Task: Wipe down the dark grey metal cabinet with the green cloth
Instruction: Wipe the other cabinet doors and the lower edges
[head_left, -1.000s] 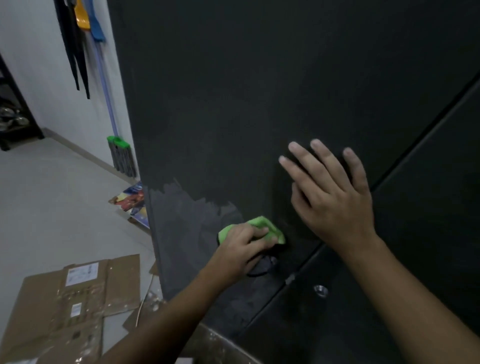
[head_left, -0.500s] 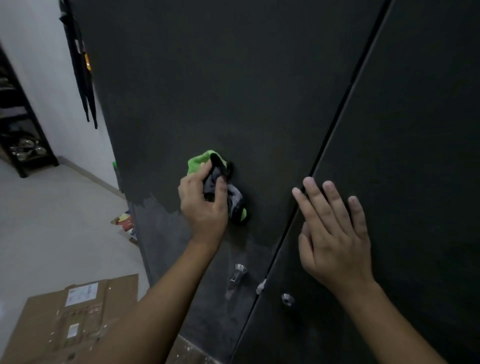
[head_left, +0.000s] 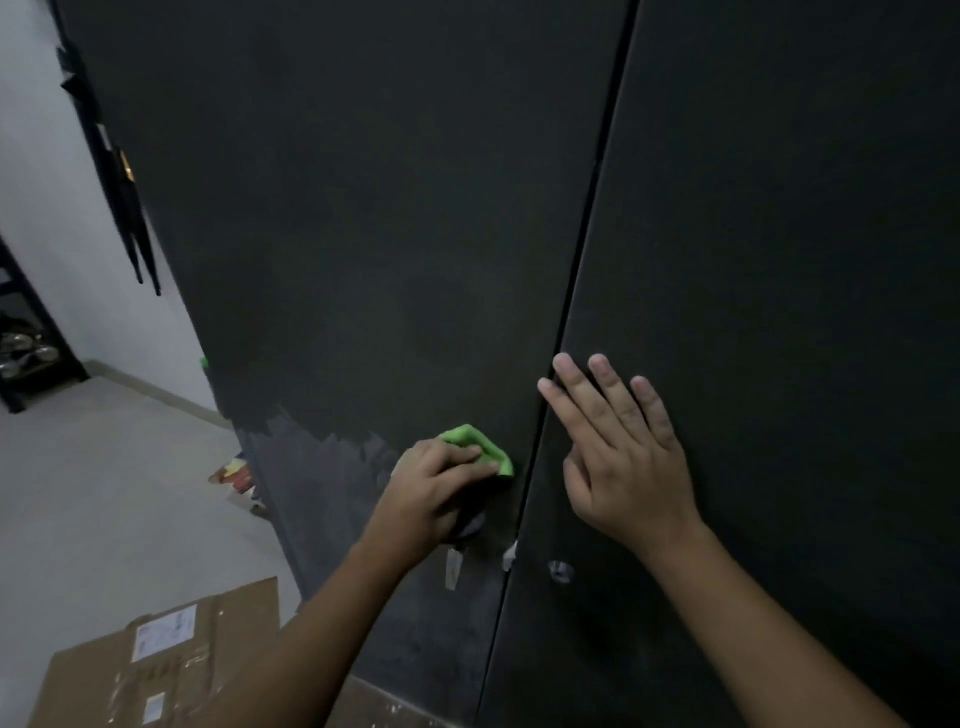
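I see the dark grey metal cabinet (head_left: 363, 234) filling most of my view, its 2 doors meeting at a thin vertical seam (head_left: 582, 291) that runs from top to bottom. My left hand (head_left: 431, 493) is curled around the green cloth (head_left: 478, 449), fingers closed over it and pressing it flat against the left door, just beside the seam. Only the upper corner of the cloth shows past my knuckles; the rest is hidden under the palm. My right hand (head_left: 623, 462) lies open and flat on the right door, fingers spread and pointing up and to the left, the index fingertip touching the seam. The 2 hands are near each other, with the seam between them.

Left of the cloth, the lower part of the left door shows a paler, dull patch (head_left: 317, 467) with a ragged upper edge, while the metal above it looks darker. Below my left hand a small metal handle (head_left: 453, 569) sticks out of the left door, and a round lock (head_left: 561, 571) sits on the right door just across the seam.

On the floor (head_left: 104, 493) at the lower left lies flattened cardboard (head_left: 171, 660) with white labels. Dark tools (head_left: 124, 208) hang against the white wall beyond the cabinet edge.
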